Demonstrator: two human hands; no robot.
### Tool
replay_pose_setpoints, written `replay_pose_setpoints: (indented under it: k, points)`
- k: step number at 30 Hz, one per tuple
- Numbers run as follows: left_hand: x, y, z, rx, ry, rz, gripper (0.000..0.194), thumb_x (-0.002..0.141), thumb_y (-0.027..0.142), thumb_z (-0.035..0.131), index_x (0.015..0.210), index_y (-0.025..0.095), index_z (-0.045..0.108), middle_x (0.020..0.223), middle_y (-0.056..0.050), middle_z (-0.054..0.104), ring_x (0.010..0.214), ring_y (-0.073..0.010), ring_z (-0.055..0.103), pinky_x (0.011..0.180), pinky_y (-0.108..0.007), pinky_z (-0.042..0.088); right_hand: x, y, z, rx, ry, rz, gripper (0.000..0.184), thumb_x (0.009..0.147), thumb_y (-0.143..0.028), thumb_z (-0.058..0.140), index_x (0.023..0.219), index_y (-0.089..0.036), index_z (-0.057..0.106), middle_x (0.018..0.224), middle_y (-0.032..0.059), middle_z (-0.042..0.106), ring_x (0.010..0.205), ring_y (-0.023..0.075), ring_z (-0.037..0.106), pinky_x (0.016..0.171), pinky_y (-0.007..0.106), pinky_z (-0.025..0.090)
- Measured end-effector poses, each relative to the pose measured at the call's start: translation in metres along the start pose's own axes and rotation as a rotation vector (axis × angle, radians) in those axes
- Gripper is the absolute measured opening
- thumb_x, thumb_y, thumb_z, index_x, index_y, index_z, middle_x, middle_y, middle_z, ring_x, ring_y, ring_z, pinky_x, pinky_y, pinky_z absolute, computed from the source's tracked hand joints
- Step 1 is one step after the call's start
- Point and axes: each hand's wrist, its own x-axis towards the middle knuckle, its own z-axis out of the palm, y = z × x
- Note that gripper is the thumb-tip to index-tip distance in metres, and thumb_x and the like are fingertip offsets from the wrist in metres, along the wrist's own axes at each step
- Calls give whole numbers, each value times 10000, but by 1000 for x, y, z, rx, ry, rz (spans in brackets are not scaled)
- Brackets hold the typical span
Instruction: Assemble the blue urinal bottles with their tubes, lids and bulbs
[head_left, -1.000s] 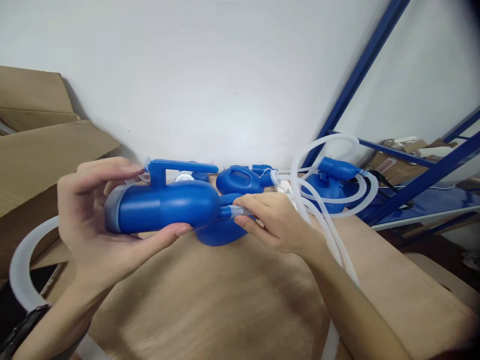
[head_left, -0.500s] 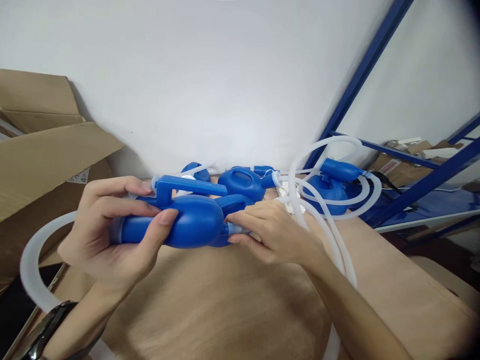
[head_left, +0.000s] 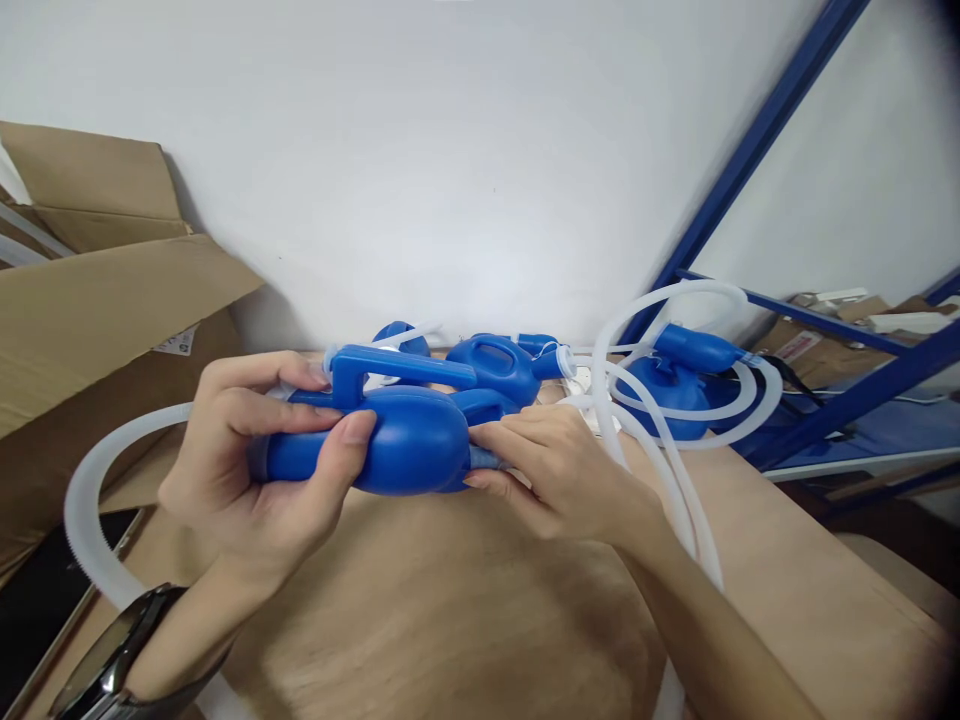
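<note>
My left hand (head_left: 255, 465) is wrapped round a blue plastic bulb-shaped container (head_left: 409, 440) with a flat handle on top, holding it sideways above the table. My right hand (head_left: 551, 465) pinches the narrow spout end of that container, where a thin clear tube (head_left: 679, 505) meets it; the joint is hidden under my fingers. A wide ribbed white hose (head_left: 94, 510) curves away from the container's left end, past my left wrist.
More blue containers (head_left: 499, 365) and another (head_left: 679, 375) with coiled clear tubing lie at the back of the tan table (head_left: 465, 620). An open cardboard box (head_left: 97, 310) stands left. A blue metal shelf frame (head_left: 840, 385) stands right. A dark phone (head_left: 37, 600) lies at the lower left.
My left hand has shifted its grip, thumb now over the front of the container. The container sits a little lower and further right. My right hand stays pinched at the spout.
</note>
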Motion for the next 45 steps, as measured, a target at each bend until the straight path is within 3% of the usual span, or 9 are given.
replay_pose_setpoints:
  k: [13,19,21,23,26,29,34,40,45]
  points:
    - [-2,-5,7,-10,30,6,203,846,209,797,846,241,597,982,-4,672,862,-167,697,765,-367,584,1,4,8,43,11,53,372,1157,-382,508,935,-150,694,684,7,631,600,160,569,580,324,322]
    - [18,-5,5,61,-31,69,179,902,210,779,839,230,613,980,-7,710,859,-169,716,785,-372,570,5,7,17,35,-57,175,347,1163,-474,516,1149,-173,688,955,73,751,800,222,669,717,351,496]
    - [23,-5,3,109,-13,78,173,905,231,775,846,235,613,993,-20,716,880,-191,718,815,-407,572,6,6,19,-43,56,204,343,1130,-479,595,1302,-188,656,1136,122,756,970,271,694,871,423,550]
    - [25,-6,1,142,16,66,173,903,243,775,844,240,612,993,-28,712,914,-218,723,852,-443,574,6,3,21,-74,334,207,265,1098,-382,666,1312,-227,644,1151,111,739,1023,277,692,932,449,557]
    - [26,-13,0,145,98,24,179,887,258,778,822,244,612,963,-26,710,924,-237,732,878,-471,580,3,-1,29,57,593,159,47,1073,-226,636,1055,-256,668,889,22,705,814,205,673,769,353,544]
    - [26,-19,1,122,187,-43,173,866,264,781,785,234,631,936,-31,722,913,-240,741,893,-471,578,2,0,41,214,337,369,202,1114,-322,587,974,-242,709,899,30,768,828,202,711,787,350,548]
    - [25,-16,2,98,183,-79,165,877,268,772,785,239,638,946,-28,730,921,-232,740,913,-467,575,1,15,53,548,134,646,546,1141,-597,448,1548,-266,602,1574,124,650,1389,297,636,1189,510,503]
    - [24,-15,3,76,186,-66,158,857,256,776,772,240,644,942,-26,737,914,-238,744,898,-466,585,-2,18,55,771,113,617,614,1076,-790,437,1167,-275,758,1187,84,795,1135,279,729,1070,489,582]
    - [22,-17,5,88,180,-66,156,860,248,784,780,226,653,950,-38,746,928,-239,753,907,-457,580,2,14,57,934,187,579,598,1062,-791,487,1004,-241,717,1178,96,802,1166,260,744,1073,441,577]
